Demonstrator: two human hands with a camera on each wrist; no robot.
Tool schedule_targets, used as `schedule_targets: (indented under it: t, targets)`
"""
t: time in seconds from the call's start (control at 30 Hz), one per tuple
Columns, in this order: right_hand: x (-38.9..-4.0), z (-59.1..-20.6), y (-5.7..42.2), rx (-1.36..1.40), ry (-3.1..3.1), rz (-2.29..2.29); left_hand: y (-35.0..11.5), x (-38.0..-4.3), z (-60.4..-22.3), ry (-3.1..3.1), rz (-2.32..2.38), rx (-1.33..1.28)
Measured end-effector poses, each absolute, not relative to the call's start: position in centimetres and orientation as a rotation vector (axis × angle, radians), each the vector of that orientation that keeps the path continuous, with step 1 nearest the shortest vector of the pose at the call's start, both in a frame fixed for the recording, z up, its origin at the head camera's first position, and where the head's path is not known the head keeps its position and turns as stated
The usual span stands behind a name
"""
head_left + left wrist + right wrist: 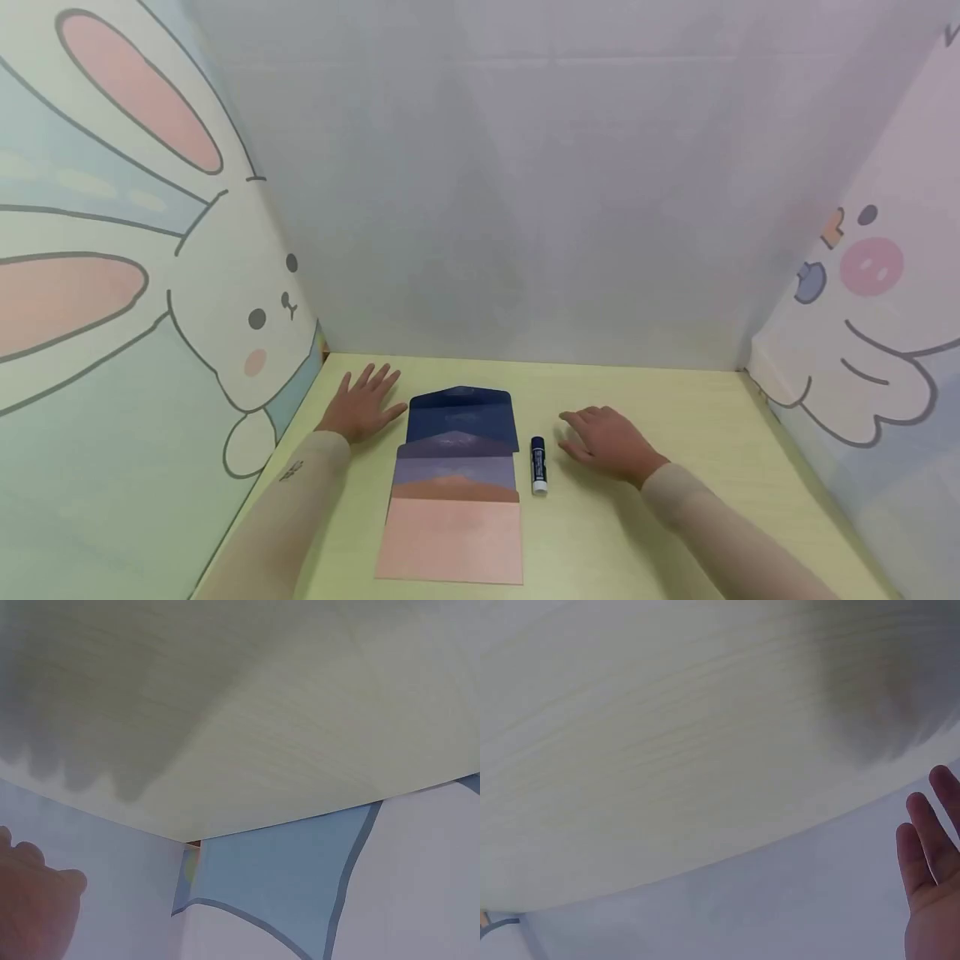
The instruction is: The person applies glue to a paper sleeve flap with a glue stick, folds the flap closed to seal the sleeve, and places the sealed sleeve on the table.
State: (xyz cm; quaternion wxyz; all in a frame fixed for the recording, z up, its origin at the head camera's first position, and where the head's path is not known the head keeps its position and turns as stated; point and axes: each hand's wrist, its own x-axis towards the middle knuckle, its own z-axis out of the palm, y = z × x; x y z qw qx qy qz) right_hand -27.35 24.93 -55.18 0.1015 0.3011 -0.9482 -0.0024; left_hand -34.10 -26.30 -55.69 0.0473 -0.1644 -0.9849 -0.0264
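Three envelopes overlap in a column in the head view: a dark blue envelope (461, 421) at the back, a purple envelope (457, 468) in the middle and a pink envelope (452, 537) at the front. Their pointed flaps face the back wall. My left hand (363, 407) is left of the dark blue envelope, fingers spread and thumb near its edge. A glue stick (539, 467) with a dark cap and white base lies right of the envelopes. To its right my right hand (609, 442) holds nothing, its fingers pointing left. Both wrist views show fingers above the tabletop.
The pale yellow table (675, 417) ends at a grey back wall (525, 208). On the left stands a panel with a rabbit drawing (225, 333), on the right a panel with another cartoon animal (862, 367).
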Motion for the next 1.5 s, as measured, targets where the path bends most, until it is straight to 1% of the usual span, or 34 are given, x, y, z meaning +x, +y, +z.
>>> schedule_targets:
  t: [0.2, 0.47, 0.87, 1.2, 1.33, 1.5]
  targets:
    - [-26.3, -54.9, 21.5, 0.967, -2.720, -0.077, -26.3, -34.1, -55.6, -2.998, -0.091, -0.512]
    - [-25.6, -55.1, 18.6, 0.952, -2.820, -0.172, -26.2, -34.4, -55.9, -3.028, -0.083, -0.524]
    - [-25.5, -55.6, 18.5, 0.964, -2.848, -0.100, -26.1, -34.1, -55.7, -3.000, -0.087, -0.549]
    - [-26.3, -53.6, 19.1, 0.977, -2.644, -0.105, -25.7, -34.1, -54.9, -2.994, -0.079, -0.551]
    - [-26.5, -52.7, 19.0, 0.987, -2.626, -0.099, -24.5, -33.9, -54.2, -3.003, -0.104, -0.592]
    - [-26.6, -51.8, 18.6, 0.986, -2.627, -0.092, -21.6, -33.2, -52.7, -3.024, -0.214, -0.694]
